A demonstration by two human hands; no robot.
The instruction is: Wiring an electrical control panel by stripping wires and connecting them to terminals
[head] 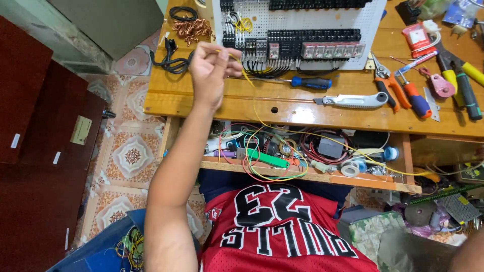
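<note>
My left hand (209,70) is raised over the wooden table (166,100), its fingers pinched on a thin yellow wire (247,76). The wire runs from my fingers down past the table edge into an open drawer (312,176) full of tangled wires. Just beyond the hand stands a white perforated board (373,20) carrying rows of black terminal blocks and relays. My right hand is out of view; only a bit of an arm (469,254) shows at the bottom right.
A blue-handled screwdriver (310,83), a utility knife (353,100), orange pliers (390,88) and other tools lie on the table's right side. Copper wire bits (190,29) and a black cable (171,61) sit at its left end. Dark cabinets (35,126) stand at the left.
</note>
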